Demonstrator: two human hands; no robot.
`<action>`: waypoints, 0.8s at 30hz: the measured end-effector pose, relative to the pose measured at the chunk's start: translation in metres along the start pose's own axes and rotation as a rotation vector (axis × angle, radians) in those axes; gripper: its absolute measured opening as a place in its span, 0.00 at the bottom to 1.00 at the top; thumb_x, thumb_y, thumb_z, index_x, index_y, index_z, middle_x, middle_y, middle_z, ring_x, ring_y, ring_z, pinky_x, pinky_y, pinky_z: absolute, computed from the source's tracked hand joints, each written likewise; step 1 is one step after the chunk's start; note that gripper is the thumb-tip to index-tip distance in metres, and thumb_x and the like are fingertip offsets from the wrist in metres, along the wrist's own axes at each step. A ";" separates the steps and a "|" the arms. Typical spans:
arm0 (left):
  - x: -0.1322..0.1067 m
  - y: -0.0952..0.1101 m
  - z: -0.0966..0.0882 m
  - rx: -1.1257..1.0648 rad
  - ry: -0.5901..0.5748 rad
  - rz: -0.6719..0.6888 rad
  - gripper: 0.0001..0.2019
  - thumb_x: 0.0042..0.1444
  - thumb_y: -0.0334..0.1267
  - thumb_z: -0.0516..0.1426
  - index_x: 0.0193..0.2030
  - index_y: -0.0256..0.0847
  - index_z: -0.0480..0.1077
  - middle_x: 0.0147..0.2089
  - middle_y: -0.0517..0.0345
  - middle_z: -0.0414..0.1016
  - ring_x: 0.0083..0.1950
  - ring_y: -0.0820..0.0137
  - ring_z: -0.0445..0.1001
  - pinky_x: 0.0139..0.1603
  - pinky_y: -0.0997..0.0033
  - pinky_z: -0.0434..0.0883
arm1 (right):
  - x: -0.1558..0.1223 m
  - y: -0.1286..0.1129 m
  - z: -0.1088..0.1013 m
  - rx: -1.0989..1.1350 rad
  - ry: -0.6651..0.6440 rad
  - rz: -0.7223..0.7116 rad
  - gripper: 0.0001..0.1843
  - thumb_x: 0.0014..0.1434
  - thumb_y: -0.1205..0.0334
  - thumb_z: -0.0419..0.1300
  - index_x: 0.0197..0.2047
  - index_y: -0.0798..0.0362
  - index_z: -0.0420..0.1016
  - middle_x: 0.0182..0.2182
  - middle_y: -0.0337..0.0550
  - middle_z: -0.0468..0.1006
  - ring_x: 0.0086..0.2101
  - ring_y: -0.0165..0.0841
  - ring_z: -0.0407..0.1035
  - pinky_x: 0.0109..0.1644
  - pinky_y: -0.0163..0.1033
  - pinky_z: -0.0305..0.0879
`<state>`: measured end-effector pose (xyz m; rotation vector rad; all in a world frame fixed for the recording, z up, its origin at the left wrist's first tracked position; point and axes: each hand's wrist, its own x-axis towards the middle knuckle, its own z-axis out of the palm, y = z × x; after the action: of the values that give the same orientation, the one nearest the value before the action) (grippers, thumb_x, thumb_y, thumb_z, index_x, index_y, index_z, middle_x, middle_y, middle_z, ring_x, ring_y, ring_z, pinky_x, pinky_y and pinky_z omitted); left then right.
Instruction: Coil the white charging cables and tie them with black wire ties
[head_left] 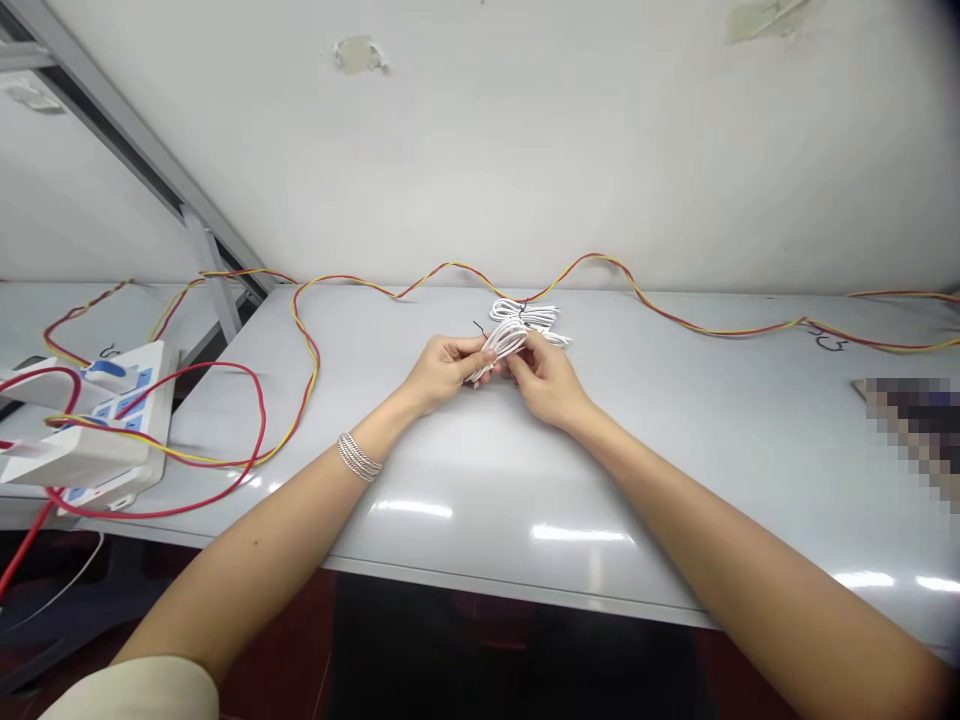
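- Cream sleeve (127, 695) is covering the arm nearest the camera, well behind the left hand (446, 372); a multi-strand silver bracelet (358, 457) is sitting on that wrist.
- Left hand is half closed, its fingers gripping one side of a white cable coil (499, 345).
- Right hand (544, 380) is also half closed, pinching the other side of the coil, which is being held between both hands.
- Second white cable bundle (525, 315) is lying just beyond the hands on a white table (600, 480). Whether it joins the held coil cannot be told.
- Thin black wire (478, 327) is sticking up just beyond the left fingertips.
- Twisted red-and-yellow wire (450, 268) is running along the table's far edge, well beyond both hands.
- White power strip (97, 420) is sitting well left of the left hand, with a red wire (264, 420) looping between it and the hand.
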<state>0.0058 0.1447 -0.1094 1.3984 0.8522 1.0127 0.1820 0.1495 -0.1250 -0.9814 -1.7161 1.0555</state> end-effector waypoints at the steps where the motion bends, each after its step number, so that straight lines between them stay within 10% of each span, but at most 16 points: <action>1: 0.000 -0.001 0.000 -0.003 0.016 0.000 0.19 0.53 0.52 0.65 0.30 0.34 0.76 0.28 0.56 0.71 0.27 0.77 0.66 0.27 0.75 0.62 | 0.000 -0.001 0.000 0.029 -0.005 0.008 0.07 0.61 0.58 0.56 0.40 0.51 0.70 0.38 0.46 0.76 0.41 0.38 0.72 0.46 0.44 0.71; 24: 0.001 -0.001 -0.003 -0.124 0.084 -0.098 0.19 0.47 0.51 0.69 0.28 0.33 0.76 0.25 0.58 0.70 0.26 0.76 0.66 0.27 0.74 0.61 | 0.002 -0.008 -0.009 0.203 -0.149 0.100 0.19 0.55 0.46 0.66 0.33 0.56 0.74 0.32 0.45 0.78 0.31 0.31 0.70 0.39 0.39 0.68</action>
<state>0.0032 0.1467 -0.1107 1.2054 0.8952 1.0374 0.1879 0.1511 -0.1148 -0.8846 -1.6528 1.3683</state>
